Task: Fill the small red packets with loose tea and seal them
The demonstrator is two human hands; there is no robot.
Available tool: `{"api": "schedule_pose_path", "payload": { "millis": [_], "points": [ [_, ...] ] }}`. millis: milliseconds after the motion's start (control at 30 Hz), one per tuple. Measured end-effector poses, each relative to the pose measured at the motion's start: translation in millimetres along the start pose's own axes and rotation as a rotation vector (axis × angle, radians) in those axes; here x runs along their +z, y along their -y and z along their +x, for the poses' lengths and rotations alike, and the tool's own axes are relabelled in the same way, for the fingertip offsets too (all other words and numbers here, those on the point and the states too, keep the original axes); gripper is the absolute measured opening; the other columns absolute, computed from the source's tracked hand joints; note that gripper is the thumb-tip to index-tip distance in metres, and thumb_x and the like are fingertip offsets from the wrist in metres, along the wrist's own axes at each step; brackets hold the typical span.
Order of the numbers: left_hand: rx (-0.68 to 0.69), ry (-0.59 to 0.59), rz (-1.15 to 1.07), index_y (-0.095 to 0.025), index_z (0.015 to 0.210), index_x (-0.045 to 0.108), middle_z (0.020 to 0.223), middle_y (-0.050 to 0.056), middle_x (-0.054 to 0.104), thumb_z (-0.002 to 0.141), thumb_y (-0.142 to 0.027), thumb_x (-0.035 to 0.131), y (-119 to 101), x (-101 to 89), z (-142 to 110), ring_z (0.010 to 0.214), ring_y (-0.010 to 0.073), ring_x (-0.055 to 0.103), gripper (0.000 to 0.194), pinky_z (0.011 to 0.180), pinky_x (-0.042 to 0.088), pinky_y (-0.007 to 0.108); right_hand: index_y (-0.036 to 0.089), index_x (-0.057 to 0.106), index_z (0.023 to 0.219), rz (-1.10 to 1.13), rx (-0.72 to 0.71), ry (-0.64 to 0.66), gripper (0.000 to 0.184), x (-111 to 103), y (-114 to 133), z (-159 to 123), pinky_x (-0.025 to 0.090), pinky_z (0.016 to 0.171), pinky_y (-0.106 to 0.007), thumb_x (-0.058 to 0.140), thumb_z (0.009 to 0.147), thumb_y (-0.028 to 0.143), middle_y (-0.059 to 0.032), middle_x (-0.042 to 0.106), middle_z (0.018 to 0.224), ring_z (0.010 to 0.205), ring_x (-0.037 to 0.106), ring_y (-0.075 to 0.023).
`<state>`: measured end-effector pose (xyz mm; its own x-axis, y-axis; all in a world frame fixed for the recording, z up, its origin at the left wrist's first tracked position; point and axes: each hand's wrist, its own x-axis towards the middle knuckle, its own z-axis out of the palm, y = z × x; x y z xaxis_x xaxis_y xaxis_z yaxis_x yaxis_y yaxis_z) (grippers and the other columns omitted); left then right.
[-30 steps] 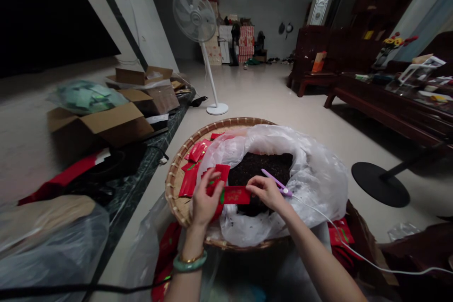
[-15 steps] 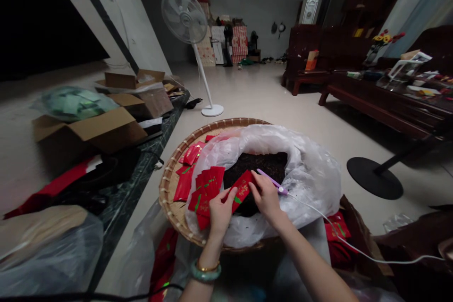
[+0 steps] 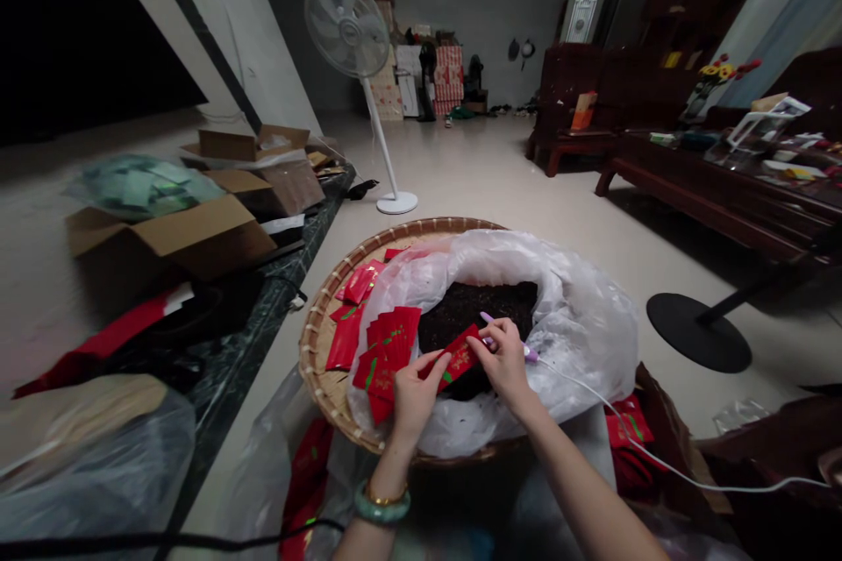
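Observation:
My left hand (image 3: 416, 399) pinches the lower left end of a small red packet (image 3: 459, 360) with gold print and a green mark. My right hand (image 3: 505, 361) grips the packet's upper right end between thumb and fingers. Below the packet lies a dark, loose, crumbly material (image 3: 460, 307) in an opened white plastic bag (image 3: 585, 324). A purple handheld tool (image 3: 530, 353) with a white cord rests on the bag, partly hidden by my right hand. Fanned red packets (image 3: 388, 355) lie on the bag's left edge, beside my left hand.
A round woven bamboo tray (image 3: 314, 342) bears the bag and more red packets (image 3: 343, 342). The white cord (image 3: 658, 460) runs off to the right. Cardboard boxes (image 3: 197, 232) stand at the left, a white fan (image 3: 395, 202) ahead, a black round base (image 3: 697, 333) at the right.
My right hand has shifted slightly right and its fingers have bent more around the packet's end. The packet has moved a little to the right and tilts less steeply.

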<state>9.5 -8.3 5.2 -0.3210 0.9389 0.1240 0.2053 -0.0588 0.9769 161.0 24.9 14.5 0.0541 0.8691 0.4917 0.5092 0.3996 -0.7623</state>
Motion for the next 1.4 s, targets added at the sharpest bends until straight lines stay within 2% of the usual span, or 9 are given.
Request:
{"api": "schedule_pose_path", "payload": {
  "millis": [133, 400, 600, 700, 800, 933, 1133, 1267, 1400],
  "points": [
    [0.004, -0.039, -0.044, -0.015, 0.084, 0.072, 0.08, 0.007, 0.074, 0.072, -0.039, 0.065, 4.1, -1.9, 2.6, 0.076, 0.0209, 0.068, 0.028, 0.075, 0.053, 0.033, 0.02, 0.068, 0.078, 0.015, -0.094, 0.089, 0.013, -9.7, 2.5, 4.3, 0.048, 0.078, -0.037, 0.058, 0.082, 0.027, -0.007, 0.065, 0.079, 0.083, 0.057, -0.0217],
    [0.064, -0.022, -0.018, -0.016, 0.086, 0.066, 0.082, 0.006, 0.071, 0.078, -0.036, 0.059, 3.1, 1.6, 0.7, 0.08, 0.0193, 0.065, 0.023, 0.079, 0.05, 0.032, 0.016, 0.069, 0.092, 0.633, 0.387, 0.523, 0.032, -10.8, 7.6, 5.8, 0.052, 0.082, -0.037, 0.07, 0.07, 0.039, -0.0067, 0.073, 0.091, 0.083, 0.067, -0.0218],
    [0.098, 0.128, 0.015, -0.016, 0.092, 0.064, 0.09, 0.008, 0.071, 0.085, -0.036, 0.047, 8.3, -4.0, 5.6, 0.086, 0.0199, 0.065, 0.027, 0.08, 0.05, 0.033, 0.016, 0.071, 0.099, 0.615, 0.407, 0.787, 0.044, -17.9, 5.9, 5.6, 0.049, 0.088, -0.042, 0.06, 0.077, 0.052, -0.0057, 0.073, 0.087, 0.087, 0.067, -0.0225],
    [0.151, 0.073, 0.085, -0.015, 0.109, 0.058, 0.102, 0.012, 0.069, 0.09, -0.032, 0.04, 9.5, -9.9, 8.3, 0.093, 0.0209, 0.065, 0.031, 0.084, 0.05, 0.037, 0.018, 0.071, 0.098, 0.61, 0.394, 0.782, 0.043, -20.7, 2.3, 6.9, 0.049, 0.088, -0.039, 0.052, 0.083, 0.054, -0.0054, 0.073, 0.087, 0.087, 0.066, -0.0208],
    [0.433, 0.033, 0.349, -0.017, 0.123, 0.052, 0.123, 0.014, 0.061, 0.086, -0.028, 0.05, 1.9, -13.5, 6.1, 0.113, 0.0263, 0.054, 0.039, 0.097, 0.042, 0.045, 0.02, 0.071, 0.095, 0.601, 0.411, 0.712, 0.043, -20.0, -2.7, 8.5, 0.048, 0.09, -0.038, 0.048, 0.086, 0.055, -0.0051, 0.072, 0.087, 0.088, 0.065, -0.0196],
    [0.696, 0.247, 0.657, -0.022, 0.135, 0.044, 0.135, 0.011, 0.052, 0.076, -0.02, 0.063, -9.2, -10.1, 1.3, 0.116, 0.0311, 0.046, 0.061, 0.098, 0.039, 0.051, 0.018, 0.07, 0.086, 0.577, 0.405, 0.689, 0.044, -15.1, -2.4, 9.0, 0.051, 0.084, -0.034, 0.045, 0.087, 0.054, -0.0039, 0.071, 0.082, 0.083, 0.064, -0.0177],
    [0.677, 0.273, 0.56, -0.021, 0.127, 0.05, 0.115, 0.009, 0.063, 0.075, -0.011, 0.059, 2.3, -4.3, 7.5, 0.104, 0.0271, 0.053, 0.054, 0.092, 0.045, 0.047, 0.019, 0.07, 0.079, 0.583, 0.321, 0.723, 0.042, -21.8, 12.5, 14.5, 0.051, 0.08, -0.033, 0.052, 0.083, 0.056, -0.0025, 0.07, 0.081, 0.079, 0.064, -0.0173],
    [0.58, 0.199, 0.479, -0.019, 0.116, 0.057, 0.108, 0.008, 0.065, 0.072, -0.014, 0.063, 9.0, -7.1, 9.7, 0.101, 0.0253, 0.057, 0.045, 0.089, 0.048, 0.043, 0.014, 0.068, 0.09, 0.616, 0.393, 0.585, 0.053, -37.6, 8.4, 21.7, 0.052, 0.076, -0.034, 0.037, 0.09, 0.057, -0.0088, 0.071, 0.085, 0.081, 0.067, -0.0193],
    [0.479, 0.144, 0.418, -0.02, 0.113, 0.058, 0.106, 0.008, 0.066, 0.071, -0.018, 0.064, 14.4, -10.4, 11.4, 0.099, 0.0237, 0.06, 0.043, 0.087, 0.049, 0.041, 0.017, 0.067, 0.091, 0.102, 0.264, 0.594, 0.026, -46.5, -6.8, 19.5, 0.05, 0.069, -0.031, 0.05, 0.087, 0.037, -0.0084, 0.071, 0.085, 0.08, 0.067, -0.0216]
  ]
}}
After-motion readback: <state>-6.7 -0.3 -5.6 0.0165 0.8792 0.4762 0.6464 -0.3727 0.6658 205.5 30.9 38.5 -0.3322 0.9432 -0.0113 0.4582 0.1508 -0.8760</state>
